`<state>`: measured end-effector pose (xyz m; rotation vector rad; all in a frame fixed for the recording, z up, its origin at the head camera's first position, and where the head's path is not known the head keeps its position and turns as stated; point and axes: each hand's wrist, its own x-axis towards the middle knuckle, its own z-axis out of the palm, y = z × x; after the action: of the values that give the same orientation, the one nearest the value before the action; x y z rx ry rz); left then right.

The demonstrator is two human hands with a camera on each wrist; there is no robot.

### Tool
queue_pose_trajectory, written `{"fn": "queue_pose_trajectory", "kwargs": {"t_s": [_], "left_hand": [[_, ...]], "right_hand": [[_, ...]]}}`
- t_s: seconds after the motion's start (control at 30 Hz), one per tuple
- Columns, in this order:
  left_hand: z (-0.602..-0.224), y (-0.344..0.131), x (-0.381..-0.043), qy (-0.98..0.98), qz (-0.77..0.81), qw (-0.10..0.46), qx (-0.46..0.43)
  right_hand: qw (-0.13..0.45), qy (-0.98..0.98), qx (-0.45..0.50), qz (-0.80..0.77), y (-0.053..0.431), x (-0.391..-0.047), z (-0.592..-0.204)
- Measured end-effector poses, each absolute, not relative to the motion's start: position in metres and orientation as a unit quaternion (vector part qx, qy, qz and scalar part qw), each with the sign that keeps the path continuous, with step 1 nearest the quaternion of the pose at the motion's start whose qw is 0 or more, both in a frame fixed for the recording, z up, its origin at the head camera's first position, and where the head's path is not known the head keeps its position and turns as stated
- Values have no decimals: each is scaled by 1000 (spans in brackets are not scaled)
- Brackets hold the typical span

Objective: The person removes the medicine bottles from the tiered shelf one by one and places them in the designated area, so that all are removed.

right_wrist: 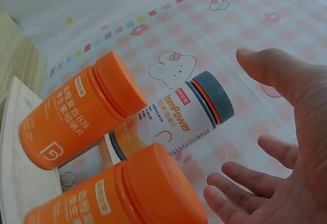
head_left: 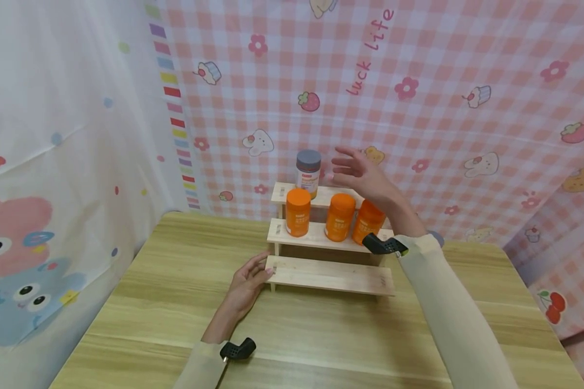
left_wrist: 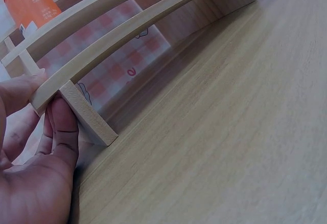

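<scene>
A three-tier wooden display rack stands on the table. My left hand pinches the left end of its lowest board, thumb on top and fingers curled underneath, as the left wrist view shows. My right hand is raised over the top tier with fingers spread and nothing in it. Just left of its fingertips stands a white supplement bottle with a grey lid, upright on the top board. In the right wrist view this bottle is apart from the thumb and fingers.
Three orange supplement bottles, the left one, the middle one and the right one, stand on the middle tier. The right forearm partly covers the rack's right end. A pink checked cloth hangs behind the wooden table.
</scene>
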<state>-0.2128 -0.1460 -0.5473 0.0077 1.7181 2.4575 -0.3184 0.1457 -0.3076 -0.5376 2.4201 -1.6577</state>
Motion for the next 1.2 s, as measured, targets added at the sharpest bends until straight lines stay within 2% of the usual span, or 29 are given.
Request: {"fn": "queue_pose_trajectory", "kwargs": {"t_s": [0.2, 0.6, 0.93, 1.2], "left_hand": [[-547, -147, -212, 577, 813, 71, 16], [-544, -148, -212, 573, 816, 73, 10], [-543, -147, -212, 574, 816, 73, 8], [-544, -148, -212, 567, 820, 73, 7]], "right_hand": [[92, 818, -167, -543, 134, -328, -310], [91, 807, -201, -547, 110, -345, -315], [42, 837, -190, -512, 95, -346, -317], [28, 853, -197, -482, 95, -346, -316]]}}
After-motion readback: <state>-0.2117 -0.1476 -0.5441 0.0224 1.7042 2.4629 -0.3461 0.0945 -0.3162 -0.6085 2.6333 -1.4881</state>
